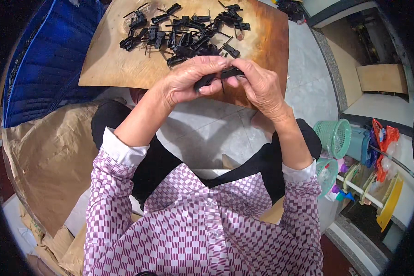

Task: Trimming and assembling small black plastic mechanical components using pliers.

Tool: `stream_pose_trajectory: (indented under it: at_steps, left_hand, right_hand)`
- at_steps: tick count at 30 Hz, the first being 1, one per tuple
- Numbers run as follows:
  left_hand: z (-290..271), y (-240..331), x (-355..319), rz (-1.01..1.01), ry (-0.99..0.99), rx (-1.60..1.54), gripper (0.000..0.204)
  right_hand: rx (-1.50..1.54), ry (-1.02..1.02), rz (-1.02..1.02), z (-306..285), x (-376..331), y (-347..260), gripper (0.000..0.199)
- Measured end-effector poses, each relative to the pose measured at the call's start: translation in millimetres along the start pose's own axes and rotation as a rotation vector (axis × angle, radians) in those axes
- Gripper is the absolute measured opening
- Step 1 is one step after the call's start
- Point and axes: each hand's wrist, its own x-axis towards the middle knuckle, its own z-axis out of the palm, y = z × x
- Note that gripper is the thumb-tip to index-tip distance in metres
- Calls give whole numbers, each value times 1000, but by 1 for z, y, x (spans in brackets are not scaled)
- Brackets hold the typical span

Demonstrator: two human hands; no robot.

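Observation:
Both hands meet over the near edge of a worn wooden board (pixel 110 69). My left hand (pixel 188 77) is closed around a black plastic part (pixel 204 83), mostly covered by the fingers. Between the thumb and fingers of my right hand (pixel 263 88) is a black plastic piece (pixel 232 72) with a thin dark stem pointing down. Whether the two black pieces are joined is hidden by the fingertips. Just beyond the hands lies a loose pile of similar black clip-like parts (pixel 184 39), several with thin rods sticking out.
Blue quilted fabric (pixel 46 60) hangs at the left, above a large brown paper sheet (pixel 50 152). To the right stand a green plastic basket (pixel 333 138), a rack with a yellow edge (pixel 391 202) and red plastic bags (pixel 384 138). Pale floor tiles (pixel 207 133) show below the board.

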Motion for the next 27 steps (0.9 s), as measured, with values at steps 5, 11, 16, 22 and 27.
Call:
stream_pose_trajectory:
  at_steps: [5,11,16,22,27]
  left_hand:
    - [9,3,-2,19,95,-57,26]
    - [-2,-4,-7,41,-144,-96,28]
    - [-4,-7,-11,24,-235,-156,31]
    - [-1,-7,-11,-16,-177,-134,30]
    - [2,-4,-5,-5,-53,69,23]
  right_hand:
    - [126,112,18,1,2,0,35]
    - [212,56,37,-4,1,-8,34]
    - [267,68,9,-6,2,-16,35]
    - [175,55,-44,-2,-5,-11,40]
    - [127,88,41,2,-4,-10,46]
